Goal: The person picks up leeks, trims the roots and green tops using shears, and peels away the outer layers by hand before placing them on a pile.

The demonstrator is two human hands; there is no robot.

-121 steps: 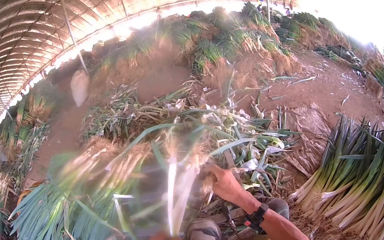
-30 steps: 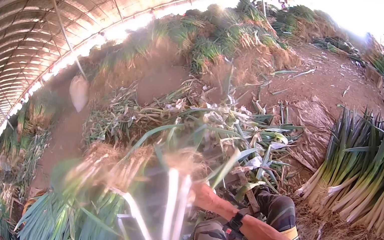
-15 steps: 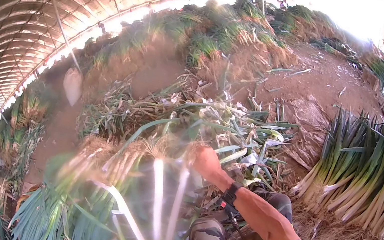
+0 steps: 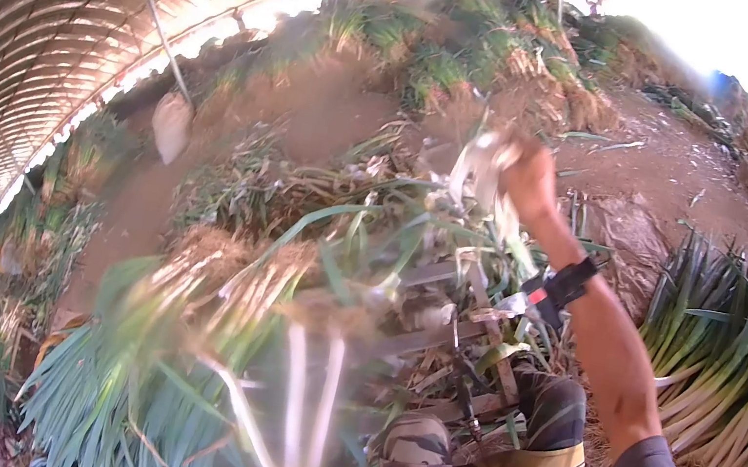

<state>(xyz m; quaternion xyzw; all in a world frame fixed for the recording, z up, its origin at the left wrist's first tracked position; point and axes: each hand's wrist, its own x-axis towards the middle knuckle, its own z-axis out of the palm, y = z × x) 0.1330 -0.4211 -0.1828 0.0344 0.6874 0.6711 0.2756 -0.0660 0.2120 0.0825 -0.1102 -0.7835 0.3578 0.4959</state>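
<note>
Pale leek skin is gripped in the closed fingers of the right hand, now flung up and away from the roots where it was half a second ago: an outer layer is judged stripped. Two blurred leek stalks are held upright near the lens; the left hand's grip cannot be told.

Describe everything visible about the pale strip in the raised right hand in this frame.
The strip looks like a peeled outer leaf or skin of a green onion: thin, limp, whitish to pale green, blurred by motion. The right hand pinches its upper end, arm stretched up and away from the body. From there it hangs down in ragged, papery pieces toward the heap of trimmed leaves below. Whether its lower end touches that heap cannot be told. Nothing else visibly holds it.
</note>
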